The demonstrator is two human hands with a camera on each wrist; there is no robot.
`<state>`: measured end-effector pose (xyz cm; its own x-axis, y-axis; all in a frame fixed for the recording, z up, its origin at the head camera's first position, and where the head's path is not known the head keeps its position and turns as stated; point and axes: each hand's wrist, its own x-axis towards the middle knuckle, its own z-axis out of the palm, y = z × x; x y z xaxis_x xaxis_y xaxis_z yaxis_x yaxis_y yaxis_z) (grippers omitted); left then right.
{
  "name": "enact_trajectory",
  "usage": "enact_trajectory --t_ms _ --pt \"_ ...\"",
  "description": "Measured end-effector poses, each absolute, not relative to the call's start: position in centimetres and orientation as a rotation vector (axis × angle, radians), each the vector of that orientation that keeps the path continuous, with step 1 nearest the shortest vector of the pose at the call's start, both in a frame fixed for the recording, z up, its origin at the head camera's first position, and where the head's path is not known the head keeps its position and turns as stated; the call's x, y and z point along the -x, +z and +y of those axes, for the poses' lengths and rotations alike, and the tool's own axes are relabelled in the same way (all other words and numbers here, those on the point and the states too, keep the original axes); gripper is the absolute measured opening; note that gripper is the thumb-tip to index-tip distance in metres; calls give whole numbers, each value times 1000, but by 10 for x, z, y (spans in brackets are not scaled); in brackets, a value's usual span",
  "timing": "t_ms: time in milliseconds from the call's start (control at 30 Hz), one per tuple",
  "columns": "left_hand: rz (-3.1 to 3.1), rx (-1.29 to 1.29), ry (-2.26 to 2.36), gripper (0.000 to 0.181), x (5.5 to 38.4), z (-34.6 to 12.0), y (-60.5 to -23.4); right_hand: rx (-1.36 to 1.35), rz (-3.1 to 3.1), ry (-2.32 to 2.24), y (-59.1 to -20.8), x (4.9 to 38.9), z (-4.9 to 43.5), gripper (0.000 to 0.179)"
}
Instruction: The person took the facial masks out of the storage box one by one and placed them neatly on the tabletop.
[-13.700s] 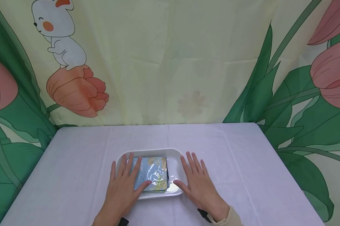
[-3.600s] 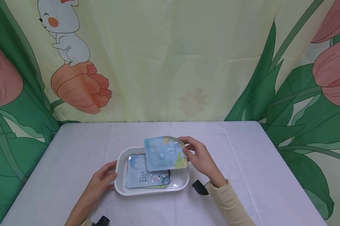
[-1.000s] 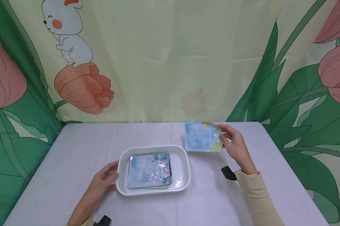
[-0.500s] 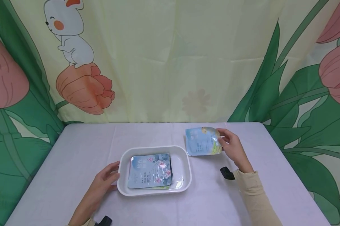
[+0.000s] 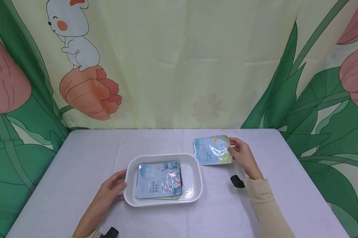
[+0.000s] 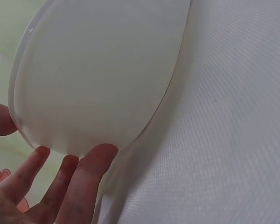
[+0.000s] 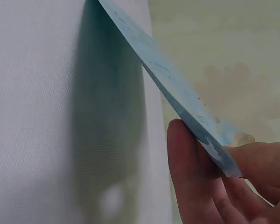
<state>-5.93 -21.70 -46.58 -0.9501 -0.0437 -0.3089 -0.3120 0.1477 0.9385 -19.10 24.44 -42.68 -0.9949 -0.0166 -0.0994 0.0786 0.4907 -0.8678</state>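
Note:
A white tray (image 5: 194,180) stands near the table's middle, with a stack of flat glossy sachets inside; the top sachet (image 5: 158,180) is blue with pink flowers. My left hand (image 5: 107,190) holds the tray's left end, thumb and fingertips against its outer wall (image 6: 98,84). Behind and right of the tray, my right hand (image 5: 243,157) pinches the right edge of a light-blue sachet (image 5: 211,150) with yellow-green print. In the right wrist view, this sachet (image 7: 163,70) slants, its held edge off the table and its far edge low; whether that edge touches the cloth is unclear.
A white cloth (image 5: 92,155) covers the table. Behind its back edge hangs a pale curtain (image 5: 167,82) printed with a rabbit and tulips. Black wrist straps show at the left wrist (image 5: 110,232) and the right wrist (image 5: 237,181).
Earlier both hands lay over the tray. My right hand has since lifted the light-blue sachet out and carried it right and back. Over the last second it has come lower, toward the cloth.

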Motion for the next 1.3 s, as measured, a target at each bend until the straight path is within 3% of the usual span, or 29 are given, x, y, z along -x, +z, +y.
enact_trajectory --t_ms 767,1300 --pt "2219 364 1899 56 60 -216 -465 -103 2717 -1342 -451 204 242 68" --pt "2237 341 1891 57 58 -216 -464 -114 2716 -1351 -449 201 244 70"
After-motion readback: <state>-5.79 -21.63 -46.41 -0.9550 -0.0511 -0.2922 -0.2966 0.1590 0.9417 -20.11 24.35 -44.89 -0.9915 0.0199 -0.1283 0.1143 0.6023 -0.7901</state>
